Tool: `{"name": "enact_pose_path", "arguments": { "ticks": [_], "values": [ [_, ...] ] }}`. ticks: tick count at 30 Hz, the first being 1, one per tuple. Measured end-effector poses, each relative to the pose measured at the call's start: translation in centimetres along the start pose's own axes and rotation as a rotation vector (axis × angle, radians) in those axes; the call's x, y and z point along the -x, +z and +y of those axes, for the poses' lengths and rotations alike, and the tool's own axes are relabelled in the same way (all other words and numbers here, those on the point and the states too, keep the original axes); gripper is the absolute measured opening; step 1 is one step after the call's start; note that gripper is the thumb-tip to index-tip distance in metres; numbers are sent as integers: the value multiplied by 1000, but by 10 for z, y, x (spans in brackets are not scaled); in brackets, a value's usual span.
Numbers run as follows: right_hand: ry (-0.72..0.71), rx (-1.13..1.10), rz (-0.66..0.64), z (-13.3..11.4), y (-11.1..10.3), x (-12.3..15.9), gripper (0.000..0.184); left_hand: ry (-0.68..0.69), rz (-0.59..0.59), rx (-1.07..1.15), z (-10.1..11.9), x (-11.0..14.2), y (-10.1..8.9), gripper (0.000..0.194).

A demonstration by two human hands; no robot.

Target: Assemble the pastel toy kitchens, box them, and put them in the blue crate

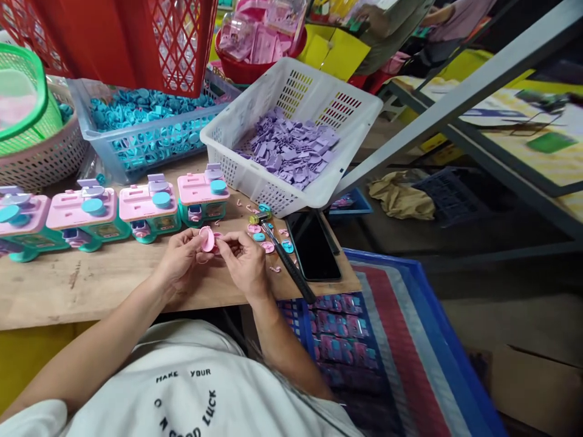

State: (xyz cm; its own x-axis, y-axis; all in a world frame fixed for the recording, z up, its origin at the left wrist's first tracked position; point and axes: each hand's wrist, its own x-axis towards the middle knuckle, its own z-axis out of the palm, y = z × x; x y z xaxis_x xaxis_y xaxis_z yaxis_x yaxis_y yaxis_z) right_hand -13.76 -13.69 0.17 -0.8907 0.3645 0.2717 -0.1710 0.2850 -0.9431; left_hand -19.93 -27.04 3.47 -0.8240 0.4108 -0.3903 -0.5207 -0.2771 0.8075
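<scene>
Pinched in my left hand (184, 252) is a pink oval plastic part (207, 239), held upright above the wooden table. The fingers of my right hand (243, 258) close on a second small pink piece (218, 242) right beside it; its exact shape is partly hidden by the fingertips. Behind my hands stands a row of pink and teal toy units, the nearest being one toy unit (203, 191) with a blue disc on top. To the right of my right hand lie a hammer (286, 261) and scattered pink and teal oval pieces (268, 246).
A white basket (359, 115) of purple parts tilts at the table's back right. Left of it, a blue crate (157, 136) holds turquoise parts, under a red basket (109, 42). A black phone (314, 246) lies near the right edge. A grey metal bar (455, 109) slants across the right.
</scene>
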Motion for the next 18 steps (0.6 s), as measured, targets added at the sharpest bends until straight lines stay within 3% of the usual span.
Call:
{"name": "enact_pose_path", "arguments": {
  "ticks": [3, 8, 11, 14, 18],
  "values": [
    [-27, 62, -16, -1, -2, 1, 20, -16, -14, -4, 0, -2, -2, 56],
    [98, -80, -63, -4, -6, -3, 22, -72, -68, -36, 2, -4, -1, 55],
    [114, -19, -67, -4, -7, -6, 22, -70, -58, -35, 2, -5, -1, 53],
    [3, 114, -64, -4, -7, -5, 22, -49, -41, -25, 0, -6, -3, 52],
    [-304, 374, -27, -1, -8, -1, 24, -49, -46, -3, -1, -7, -6, 51]
  ]
}}
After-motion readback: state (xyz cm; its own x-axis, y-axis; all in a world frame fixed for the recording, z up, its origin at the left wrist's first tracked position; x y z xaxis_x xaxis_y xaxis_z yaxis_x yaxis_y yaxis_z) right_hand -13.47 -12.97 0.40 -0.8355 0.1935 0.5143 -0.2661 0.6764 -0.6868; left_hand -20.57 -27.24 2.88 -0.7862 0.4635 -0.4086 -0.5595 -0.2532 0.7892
